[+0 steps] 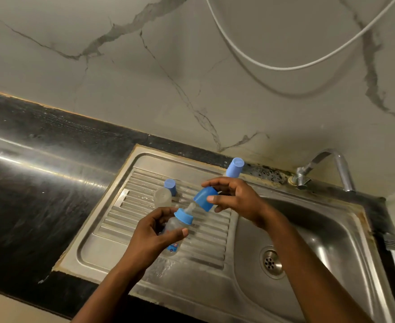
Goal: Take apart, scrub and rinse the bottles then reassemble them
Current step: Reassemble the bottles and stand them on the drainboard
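Observation:
My left hand point(153, 231) grips a clear baby bottle point(173, 236) with a blue collar point(184, 216) and a clear teat point(190, 208), tilted up to the right above the ribbed drainboard point(145, 220). My right hand point(233, 198) pinches a blue cap point(204, 198) just off the teat's tip, its open end toward the teat. A second capped bottle point(235, 167) stands at the sink's back rim. A blue cap point(170, 186) and a clear bottle body point(162, 197) stand on the drainboard behind my left hand.
The steel sink basin point(308, 229) with its drain point(271, 262) lies to the right, under a steel tap point(327, 166). Black counter point(28, 206) runs to the left. A white cable point(273, 66) hangs on the marble wall. A brush handle point(394, 252) lies at the far right.

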`<action>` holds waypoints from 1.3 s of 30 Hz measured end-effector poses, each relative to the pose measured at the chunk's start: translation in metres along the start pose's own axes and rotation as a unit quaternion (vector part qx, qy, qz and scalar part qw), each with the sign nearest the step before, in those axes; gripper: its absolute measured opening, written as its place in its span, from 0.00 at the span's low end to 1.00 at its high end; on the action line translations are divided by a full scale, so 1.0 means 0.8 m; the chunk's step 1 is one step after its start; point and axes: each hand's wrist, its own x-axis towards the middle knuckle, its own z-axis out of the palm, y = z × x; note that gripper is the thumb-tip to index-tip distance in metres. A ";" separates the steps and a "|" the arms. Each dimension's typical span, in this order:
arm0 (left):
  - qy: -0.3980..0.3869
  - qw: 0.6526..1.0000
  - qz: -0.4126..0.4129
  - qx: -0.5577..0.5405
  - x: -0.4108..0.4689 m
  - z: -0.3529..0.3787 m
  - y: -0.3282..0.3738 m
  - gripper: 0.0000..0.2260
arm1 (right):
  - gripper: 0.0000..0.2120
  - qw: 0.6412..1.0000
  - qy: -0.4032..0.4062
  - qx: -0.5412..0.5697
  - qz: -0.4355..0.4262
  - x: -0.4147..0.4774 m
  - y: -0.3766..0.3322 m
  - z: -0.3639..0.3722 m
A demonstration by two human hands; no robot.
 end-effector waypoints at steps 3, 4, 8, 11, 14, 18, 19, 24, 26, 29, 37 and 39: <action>-0.009 1.000 0.015 0.020 -0.004 0.009 0.003 0.20 | 0.16 1.000 -0.025 0.001 -0.004 -0.020 -0.010 -0.004; -0.016 0.999 0.020 0.025 -0.006 0.013 0.003 0.19 | 0.16 0.999 -0.032 -0.006 -0.005 -0.025 -0.010 -0.005; -0.029 0.998 0.030 0.042 -0.011 0.025 0.006 0.20 | 0.17 0.998 -0.056 -0.025 -0.009 -0.037 -0.010 -0.003; -0.029 0.997 0.043 0.053 -0.013 0.033 0.009 0.19 | 0.18 0.998 -0.061 -0.035 -0.006 -0.044 -0.012 -0.002; -0.023 0.997 0.050 0.058 -0.014 0.038 0.011 0.18 | 0.18 0.997 -0.059 -0.044 -0.010 -0.049 -0.012 -0.004; -0.009 0.996 0.057 0.065 -0.017 0.045 0.012 0.19 | 0.19 0.997 -0.051 -0.050 -0.008 -0.054 -0.012 -0.008; -0.007 0.996 0.061 0.065 -0.017 0.046 0.013 0.19 | 0.19 0.998 -0.050 -0.049 -0.006 -0.055 -0.012 -0.009; -0.001 0.994 0.078 0.072 -0.017 0.054 0.009 0.20 | 0.21 0.997 -0.053 -0.048 0.012 -0.057 -0.013 -0.015; 0.003 0.994 0.082 0.078 -0.016 0.057 0.005 0.21 | 0.22 0.997 -0.053 -0.048 0.019 -0.058 -0.013 -0.017; 0.012 0.994 0.082 0.076 -0.015 0.061 0.001 0.22 | 0.22 0.997 -0.051 -0.057 0.027 -0.058 -0.012 -0.017; 0.015 0.994 0.080 0.070 -0.011 0.061 -0.004 0.22 | 0.21 0.997 -0.039 -0.065 0.029 -0.056 -0.008 -0.013; 0.023 0.995 0.070 0.060 -0.011 0.061 -0.007 0.23 | 0.21 0.996 -0.040 -0.068 0.027 -0.055 -0.007 -0.009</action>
